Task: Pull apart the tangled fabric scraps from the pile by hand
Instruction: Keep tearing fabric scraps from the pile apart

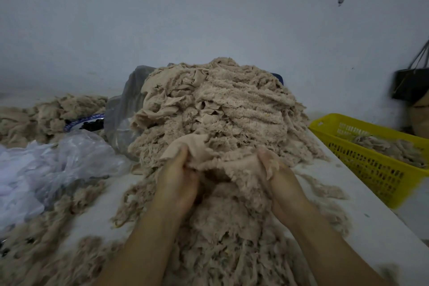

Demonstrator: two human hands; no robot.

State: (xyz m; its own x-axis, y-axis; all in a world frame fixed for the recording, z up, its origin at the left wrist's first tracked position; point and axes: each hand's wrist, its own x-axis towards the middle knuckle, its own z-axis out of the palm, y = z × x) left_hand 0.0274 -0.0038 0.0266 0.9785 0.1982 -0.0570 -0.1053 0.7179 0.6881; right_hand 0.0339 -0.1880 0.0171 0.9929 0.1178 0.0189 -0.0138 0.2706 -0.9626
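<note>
1. Head view, looking down on a tall pile [220, 104] of beige, fuzzy fabric scraps heaped on a pale surface [362, 204]. Behind the pile is a grey-white wall [209, 18].
2. Left hand [180, 179] is at the near foot of the pile, fingers curled round the smooth edge of one beige scrap [222, 162] and clamped on it.
3. Right hand [278, 176] is at the same near foot, to the right, gripping the other end of that scrap. The hands are apart, with the scrap bunched between them and its upper part lying against the pile.
4. Loose fluff [227, 227] spreads from the pile's near foot towards the camera, under and between both forearms.
5. Right of the pile is a yellow basket [369, 169] with perforated walls, at the surface's edge. Cannot tell whether it rests on the surface. A few beige scraps lie inside.
6. Touching the pile's left flank is a grey plastic bag [125, 109]. Nearer the camera on that side is a crumpled clear plastic bag [76, 158].
7. Well left of the pile is a smaller heap [46, 114] of the same beige stuff. A blue-rimmed object [81, 121] sits between the heap and the grey bag, partly buried; cannot tell what it is.
8. Far right of the pile, beyond the basket, a dark bag [408, 86] hangs by straps against the wall, blurred.
</note>
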